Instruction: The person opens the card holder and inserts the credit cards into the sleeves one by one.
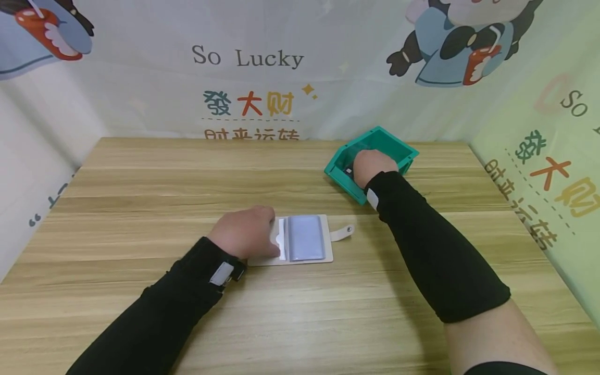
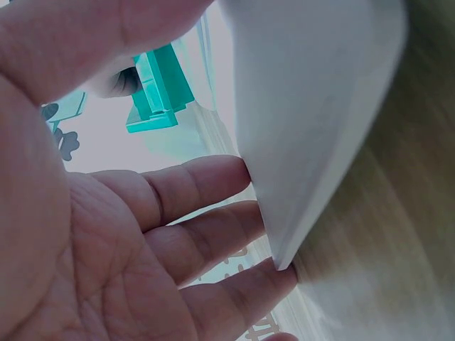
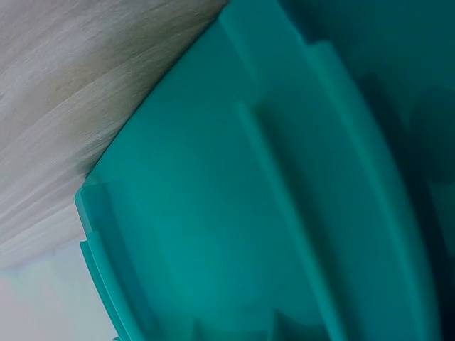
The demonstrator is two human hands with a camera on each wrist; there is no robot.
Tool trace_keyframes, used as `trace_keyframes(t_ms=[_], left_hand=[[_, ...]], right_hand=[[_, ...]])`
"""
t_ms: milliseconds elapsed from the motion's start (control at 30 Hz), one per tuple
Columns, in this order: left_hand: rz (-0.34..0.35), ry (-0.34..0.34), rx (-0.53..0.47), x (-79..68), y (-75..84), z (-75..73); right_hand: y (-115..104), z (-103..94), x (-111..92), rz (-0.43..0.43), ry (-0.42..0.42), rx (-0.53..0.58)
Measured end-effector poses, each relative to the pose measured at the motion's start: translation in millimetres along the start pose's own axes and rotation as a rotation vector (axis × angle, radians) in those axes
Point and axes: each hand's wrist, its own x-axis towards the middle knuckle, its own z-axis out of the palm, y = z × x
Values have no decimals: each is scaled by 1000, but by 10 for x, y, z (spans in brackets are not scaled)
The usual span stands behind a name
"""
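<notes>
An opened white card holder (image 1: 329, 245) with clear plastic sleeves (image 1: 307, 238) lies on the table in the head view. Its snap strap (image 1: 342, 233) sticks out to the right. My left hand (image 1: 246, 233) holds the left cover, fingertips (image 2: 227, 170) against the cover's edge in the left wrist view. My right hand (image 1: 373, 165) reaches down into a green plastic bin (image 1: 408, 164); its fingers are hidden there. Beside that hand, a small dark item (image 1: 349, 171) shows inside the bin, too little of it to tell its kind. Only the bin's wall (image 3: 192, 213) fills the right wrist view.
The wooden table (image 1: 300, 312) runs back to a printed cloth (image 1: 253, 31) hanging behind it. More cloth hangs along the left and right sides. The bin stands near the table's back edge, right of the middle.
</notes>
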Motion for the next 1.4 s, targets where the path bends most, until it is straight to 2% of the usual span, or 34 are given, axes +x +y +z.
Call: trace_keyframes(t_ms=[300,600,800,1000,1200,1400], left_hand=[[2,4,3,-2,-2,-1],[12,10,6,9,-13,6],[13,7,7,8,-20,6],[6,7,-13,-6,-12,-12],[10,3,-13,-3,-25,-24],[18,54,11,-3,-36,-25]], right_hand=[[46,36,38,-4,27,10],[61,-117,-39,-72,28,76],[61,-157,-88,-72,102,119],[124,-202,-170,-45,192,255],[143,-216,-259,-16,256,321],[111,-184,-363,-35,328,386]])
